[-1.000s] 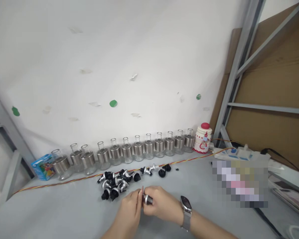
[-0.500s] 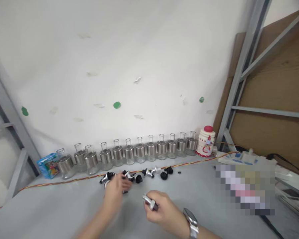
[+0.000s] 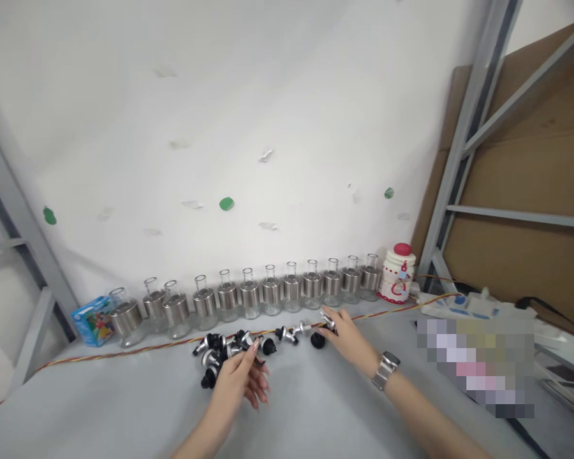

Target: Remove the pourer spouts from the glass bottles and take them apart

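From the head view, my only one, I have the right hand [image 3: 348,338] at the far side of the grey desk [image 3: 124,408], its grip pinched on a small silver metal pourer [image 3: 328,320] whose long axis seems to slant from upper left down toward the palm. A round black stopper [image 3: 317,340] sits on the desk just below those fingertips, and a lone silver metal pourer with a clear-looking end [image 3: 302,327] lies just to their left; the right hand is the nearer one to both. My left hand [image 3: 242,377] hangs at the right-hand edge of a heap of silver-and-black pourers [image 3: 210,359], covering part of it, fingers loosely curled; I can't tell whether that grip has hold of the black spout at its thumb. The heap's visible part lies left of and beyond this hand, its pieces pointing every way.
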A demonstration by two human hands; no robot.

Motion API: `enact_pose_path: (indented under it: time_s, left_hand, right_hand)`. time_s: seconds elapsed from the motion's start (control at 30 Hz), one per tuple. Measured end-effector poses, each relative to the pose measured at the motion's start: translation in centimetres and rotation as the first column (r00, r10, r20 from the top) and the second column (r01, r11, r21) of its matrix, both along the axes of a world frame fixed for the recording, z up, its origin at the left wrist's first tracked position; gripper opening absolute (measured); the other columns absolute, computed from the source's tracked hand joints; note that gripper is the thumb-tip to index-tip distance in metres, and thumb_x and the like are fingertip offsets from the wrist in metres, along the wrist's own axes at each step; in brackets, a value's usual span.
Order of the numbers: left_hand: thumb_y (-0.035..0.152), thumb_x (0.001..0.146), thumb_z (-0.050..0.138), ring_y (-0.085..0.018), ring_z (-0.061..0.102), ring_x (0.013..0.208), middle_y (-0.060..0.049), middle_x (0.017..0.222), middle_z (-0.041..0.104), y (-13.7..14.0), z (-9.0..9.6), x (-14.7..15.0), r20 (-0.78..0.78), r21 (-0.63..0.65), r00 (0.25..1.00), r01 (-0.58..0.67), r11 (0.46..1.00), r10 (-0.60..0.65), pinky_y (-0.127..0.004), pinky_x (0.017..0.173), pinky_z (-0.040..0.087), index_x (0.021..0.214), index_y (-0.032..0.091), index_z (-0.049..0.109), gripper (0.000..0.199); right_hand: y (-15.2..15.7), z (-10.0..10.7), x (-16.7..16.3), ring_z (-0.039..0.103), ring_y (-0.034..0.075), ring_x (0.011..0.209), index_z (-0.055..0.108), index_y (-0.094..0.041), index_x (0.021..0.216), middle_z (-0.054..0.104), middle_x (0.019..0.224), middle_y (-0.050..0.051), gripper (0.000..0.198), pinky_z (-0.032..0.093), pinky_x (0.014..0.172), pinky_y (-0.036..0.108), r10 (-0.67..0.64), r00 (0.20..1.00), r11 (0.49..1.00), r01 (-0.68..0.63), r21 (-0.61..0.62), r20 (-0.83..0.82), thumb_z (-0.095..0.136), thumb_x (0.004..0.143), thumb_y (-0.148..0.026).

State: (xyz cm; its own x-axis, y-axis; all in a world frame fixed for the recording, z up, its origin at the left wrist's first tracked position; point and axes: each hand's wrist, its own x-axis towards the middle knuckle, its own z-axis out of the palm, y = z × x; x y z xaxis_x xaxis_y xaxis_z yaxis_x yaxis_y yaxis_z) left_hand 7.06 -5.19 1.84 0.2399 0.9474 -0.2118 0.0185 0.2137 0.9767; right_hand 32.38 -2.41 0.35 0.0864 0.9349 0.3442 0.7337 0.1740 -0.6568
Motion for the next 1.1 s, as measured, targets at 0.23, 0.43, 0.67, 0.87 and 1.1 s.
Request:
enact_pose_path:
  time_s: [0.23,0.43,0.67,0.87,1.1]
  left_hand:
    - [0.065,0.059,0.052,-0.011,0.050,0.030,0.002,0.040,0.053,-0.1,-0.9,0.0,-0.041,0.013,0.999,-0.009,1.000,0.010,-0.018,0.028,0.031,0.060,0.014,0.053,0.052]
    - [0.060,0.055,0.060,-0.007,0.042,0.027,0.004,0.040,0.049,-0.5,-0.6,0.1,-0.064,0.057,0.997,-0.041,0.998,0.044,-0.017,0.029,0.027,0.056,0.013,0.056,0.047]
    - [0.052,0.061,0.060,-0.009,0.044,0.044,0.001,0.053,0.049,-1.9,-0.6,1.1,-0.117,0.354,0.986,-0.073,0.933,0.121,-0.020,0.039,0.034,0.056,0.014,0.066,0.038]
    - [0.045,0.069,0.057,-0.012,0.049,0.054,0.000,0.061,0.047,-2.1,-1.4,1.0,-0.281,0.597,0.930,-0.022,0.802,0.235,-0.023,0.049,0.042,0.065,0.020,0.070,0.029]
    - [0.025,0.080,0.046,-0.025,0.047,0.105,-0.008,0.114,0.052,0.0,-1.9,-0.6,-0.604,0.790,0.591,0.357,0.498,0.535,-0.044,0.087,0.038,0.121,0.026,0.044,0.041]
  right_hand:
    - [0.0,-0.3,-0.2,0.053,0.017,0.074,0.058,-0.019,0.100,0.051,0.087,0.005,0.025,0.043,0.077,0.031,0.109,0.991,0.994,-0.110,0.009,0.081,0.046,0.078,-0.023]
    - [-1.7,1.4,-2.4,0.046,0.023,0.096,0.057,-0.017,0.104,0.051,0.100,0.011,0.028,0.033,0.089,0.040,0.101,0.991,0.987,-0.112,0.117,0.092,0.043,0.082,-0.027]
    - [-6.1,1.7,-9.7,0.056,0.015,0.075,0.058,-0.019,0.101,0.061,0.085,0.004,0.031,0.045,0.070,0.028,0.527,0.623,0.757,-0.653,-0.014,-0.578,0.058,0.074,-0.034]
    - [-5.1,0.9,-9.1,0.055,0.012,0.055,0.063,-0.014,0.094,0.060,0.070,0.002,0.030,0.046,0.058,0.027,0.422,0.548,0.705,-0.700,-0.119,-0.723,0.059,0.071,-0.033]
    - [-1.9,2.0,-0.9,0.059,0.018,0.078,0.066,-0.014,0.084,0.063,0.083,0.011,0.029,0.040,0.073,0.026,0.030,0.967,0.992,0.002,-0.129,0.252,0.038,0.079,-0.011]
